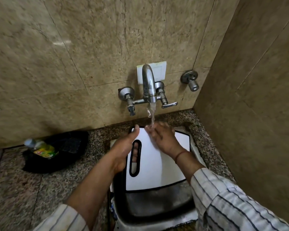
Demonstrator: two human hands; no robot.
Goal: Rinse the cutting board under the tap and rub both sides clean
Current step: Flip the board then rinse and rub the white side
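A white cutting board point(154, 170) with a black rim and a slotted handle lies tilted over the steel sink point(158, 202). My left hand point(123, 147) grips its left edge, fingers showing through the handle slot. My right hand point(163, 139) rests flat on the board's upper face, fingers spread, right under the running water. The chrome wall tap point(148, 84) pours a stream point(152, 115) onto my right fingers and the board's far end.
A black bag point(57, 152) with a green-and-yellow bottle point(43, 150) lies on the speckled granite counter point(23, 189) to the left. A second valve point(191, 80) sticks out of the tiled wall at right. A side wall closes in on the right.
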